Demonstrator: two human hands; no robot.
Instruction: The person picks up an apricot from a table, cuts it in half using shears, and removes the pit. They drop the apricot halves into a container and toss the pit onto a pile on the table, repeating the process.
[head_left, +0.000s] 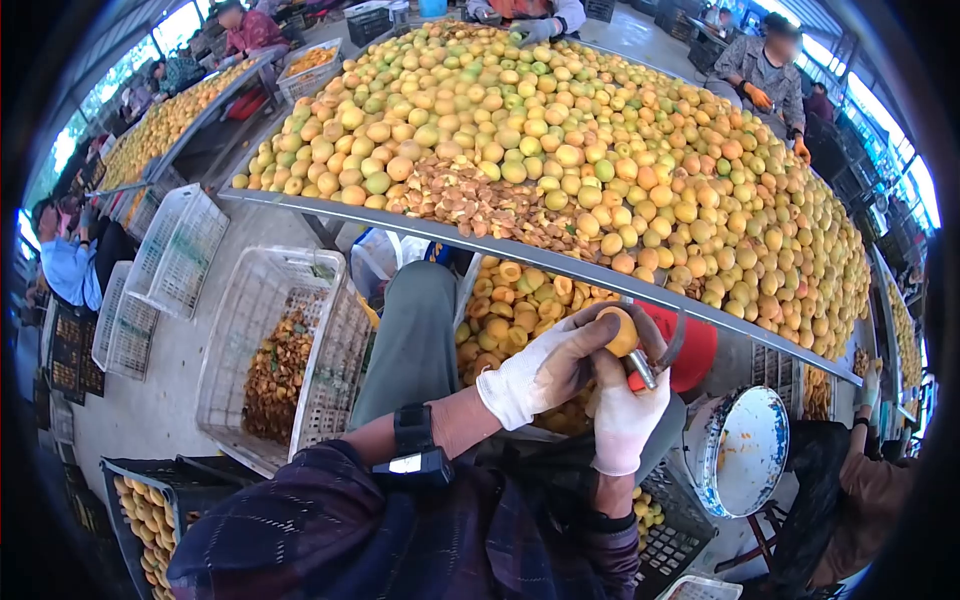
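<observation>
Both hands wear white gloves with dirty fingers and meet over a crate of halved apricots (500,310). My left hand (555,365) has its fingers closed round an orange apricot (622,332). Just beside it, my right hand (630,405) is wrapped round a small metal tool (642,370) with a red part, its metal end close under the fruit. Whether the tool touches the apricot cannot be made out. Beyond the hands, a metal-edged table (480,240) bears a large heap of whole apricots (560,130) and a brown pile of pits (480,200).
A white crate with brown scraps (215,390) stands at the left, near stacked white crates (180,250). A red container (690,350) and a paint-stained bucket (750,450) are at the right. Black crates (150,465) stand low at the left. Other people sit around the tables.
</observation>
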